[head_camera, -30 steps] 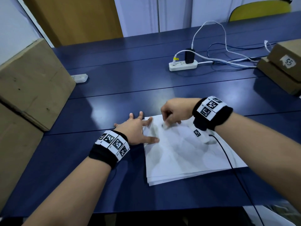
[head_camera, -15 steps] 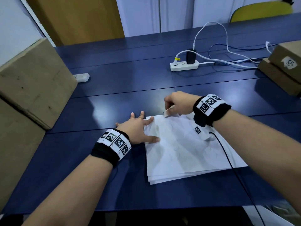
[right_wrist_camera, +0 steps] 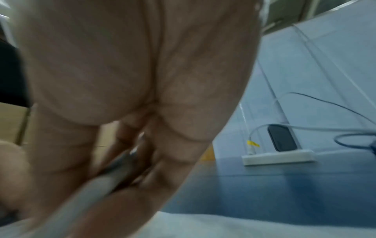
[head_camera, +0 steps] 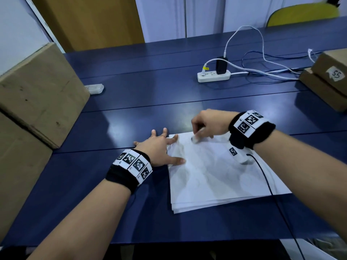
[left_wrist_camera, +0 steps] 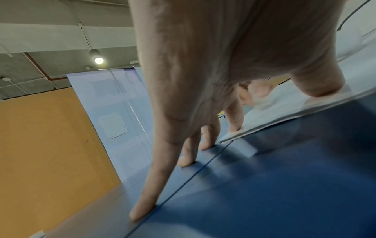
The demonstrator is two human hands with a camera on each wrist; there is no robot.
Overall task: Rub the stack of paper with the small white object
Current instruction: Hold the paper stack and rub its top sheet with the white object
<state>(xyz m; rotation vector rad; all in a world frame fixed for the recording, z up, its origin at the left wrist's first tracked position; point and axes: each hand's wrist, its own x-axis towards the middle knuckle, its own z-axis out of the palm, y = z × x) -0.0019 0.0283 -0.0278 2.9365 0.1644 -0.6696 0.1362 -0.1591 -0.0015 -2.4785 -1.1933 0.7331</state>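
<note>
A stack of white paper (head_camera: 216,177) lies on the blue table (head_camera: 131,117) in front of me. My right hand (head_camera: 202,128) pinches a small white object (head_camera: 195,140) and holds it against the far left part of the top sheet; the picture is blurred there. In the right wrist view the hand (right_wrist_camera: 132,145) fills the frame with curled fingers. My left hand (head_camera: 159,147) lies flat with spread fingers, thumb and forefinger on the paper's left edge, the other fingers on the table. The left wrist view shows the thumb (left_wrist_camera: 319,83) pressing the paper (left_wrist_camera: 284,112).
Large cardboard boxes (head_camera: 37,94) stand at the left, smaller boxes (head_camera: 328,77) at the far right. A white power strip (head_camera: 213,76) with a black charger and trailing cables lies beyond the paper. A small white item (head_camera: 94,89) sits beside the left box. A yellow chair (head_camera: 300,14) stands behind the table.
My right hand rubbed the white object away to the paper's far edge, then came back onto the sheet toward me. The left hand stayed pressing the paper's left edge.
</note>
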